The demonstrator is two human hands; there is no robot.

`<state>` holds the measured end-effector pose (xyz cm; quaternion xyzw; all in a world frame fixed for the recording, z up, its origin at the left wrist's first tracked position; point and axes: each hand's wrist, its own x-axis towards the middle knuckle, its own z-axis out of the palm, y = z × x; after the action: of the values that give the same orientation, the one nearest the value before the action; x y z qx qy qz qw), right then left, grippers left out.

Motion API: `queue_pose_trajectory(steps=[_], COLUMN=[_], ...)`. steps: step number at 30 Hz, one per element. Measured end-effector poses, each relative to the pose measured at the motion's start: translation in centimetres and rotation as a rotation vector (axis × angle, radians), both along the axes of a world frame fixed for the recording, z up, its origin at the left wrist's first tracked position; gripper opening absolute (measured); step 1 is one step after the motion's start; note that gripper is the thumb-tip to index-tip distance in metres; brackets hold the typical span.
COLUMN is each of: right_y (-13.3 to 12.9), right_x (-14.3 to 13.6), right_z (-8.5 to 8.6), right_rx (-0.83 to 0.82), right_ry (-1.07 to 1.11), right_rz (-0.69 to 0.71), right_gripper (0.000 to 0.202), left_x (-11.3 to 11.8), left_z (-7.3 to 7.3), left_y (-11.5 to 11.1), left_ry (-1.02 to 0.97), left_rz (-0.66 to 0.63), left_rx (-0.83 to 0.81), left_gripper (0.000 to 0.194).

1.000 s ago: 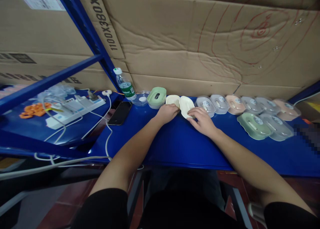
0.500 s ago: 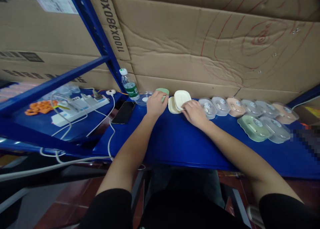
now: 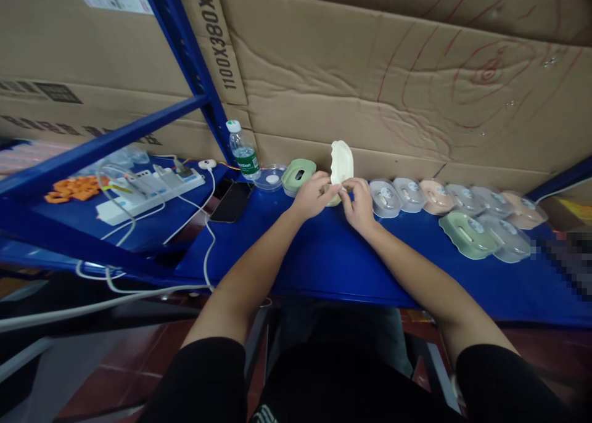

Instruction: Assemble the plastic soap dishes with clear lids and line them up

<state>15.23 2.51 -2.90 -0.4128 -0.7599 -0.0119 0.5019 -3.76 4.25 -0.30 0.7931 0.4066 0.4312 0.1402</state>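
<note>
A cream wavy-edged plastic dish (image 3: 342, 161) is tilted up on its side above the table. My left hand (image 3: 314, 196) pinches its lower end from the left. My right hand (image 3: 359, 204) has its fingertips closed on the same end from the right. Beneath the hands, a second cream piece (image 3: 333, 202) is mostly hidden. To the left of my left hand sits a green plastic dish (image 3: 297, 176) with a dark slot in it. Further left lies a round clear plastic lid or tray (image 3: 269, 177) with a white spot.
Several clear-lidded boxes (image 3: 385, 198) in grey, pink and green line the right side. A water bottle (image 3: 245, 155) and a phone (image 3: 232, 202) are at left, near a power strip (image 3: 148, 195) with cables and orange pieces (image 3: 74, 188). Cardboard (image 3: 314, 71) stands behind.
The cream dish has gone from lying nearly flat to standing on its side. My left hand has left the green dish and moved right to the cream dish.
</note>
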Motion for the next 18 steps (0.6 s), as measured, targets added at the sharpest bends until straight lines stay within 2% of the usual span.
queue_pose_trajectory(steps=[2, 4, 7, 9, 12, 15, 18], right_y=[-0.2, -0.1, 0.0, -0.1, -0.7, -1.6, -1.9], right_x=[0.1, 0.3, 1.6, 3.4, 7.2, 11.0, 13.3], right_z=[-0.3, -0.1, 1.1, 2.1, 2.7, 1.9, 0.5], right_rx=[-0.015, -0.047, -0.103, -0.109, -0.067, -0.075, -0.130], right_ry=[0.006, -0.050, -0.216, -0.304, -0.333, -0.311, -0.313], right_rz=[0.006, 0.029, 0.093, 0.090, 0.000, -0.103, -0.150], right_gripper=[0.023, 0.023, 0.023, 0.024, 0.028, 0.033, 0.039], left_x=[0.6, 0.7, 0.5, 0.5, 0.9, 1.7, 2.5], left_z=[-0.5, -0.7, -0.6, -0.4, -0.4, -0.9, -1.6], left_y=[-0.2, -0.4, -0.6, -0.6, -0.7, -0.7, -0.4], left_ry=[-0.012, 0.011, 0.127, 0.244, 0.428, 0.575, 0.675], left_rz=[-0.042, -0.033, 0.010, 0.044, 0.063, 0.048, 0.078], left_rx=[0.016, 0.031, 0.079, 0.139, 0.230, 0.218, 0.162], left_gripper=[0.028, 0.023, 0.019, 0.017, 0.013, 0.015, 0.024])
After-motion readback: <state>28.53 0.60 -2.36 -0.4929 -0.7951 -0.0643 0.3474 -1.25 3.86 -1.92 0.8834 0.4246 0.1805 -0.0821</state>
